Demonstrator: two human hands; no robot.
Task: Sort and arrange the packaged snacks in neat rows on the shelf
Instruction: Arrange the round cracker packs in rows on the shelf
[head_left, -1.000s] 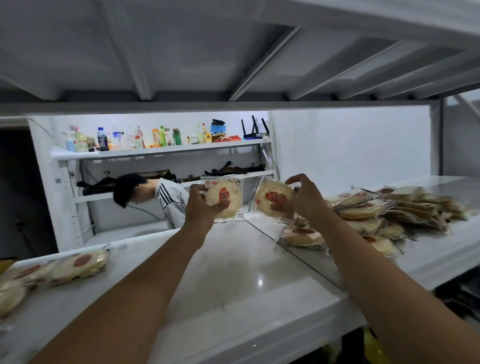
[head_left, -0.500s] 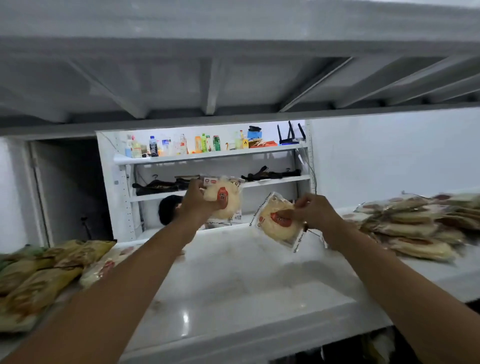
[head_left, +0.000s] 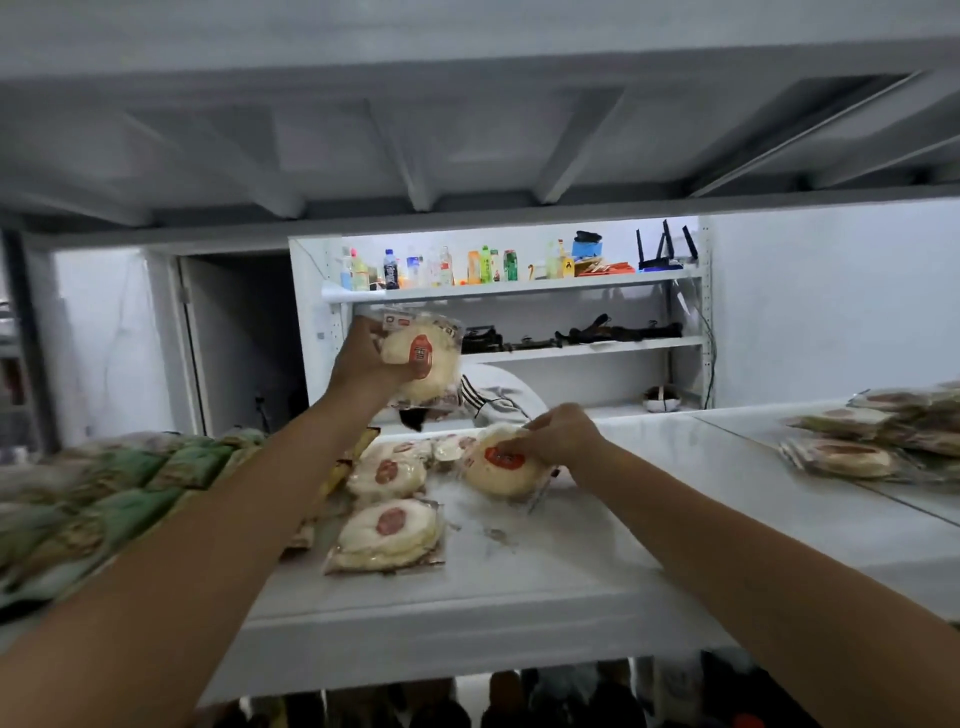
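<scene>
Now, left hand (head_left: 363, 364) gripping a pale, red-labelled packet (head_left: 426, 358), right hand (head_left: 560, 434) gripping another (head_left: 498, 472).

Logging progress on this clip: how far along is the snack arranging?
Early. Done: a short row of round bread packets lies on the shelf. In hand: the left hand holds a raised packet; the right hand grips a second packet low beside the row, apparently placing it. Left: the loose pile at right, and the green packets at left look jumbled.
</scene>
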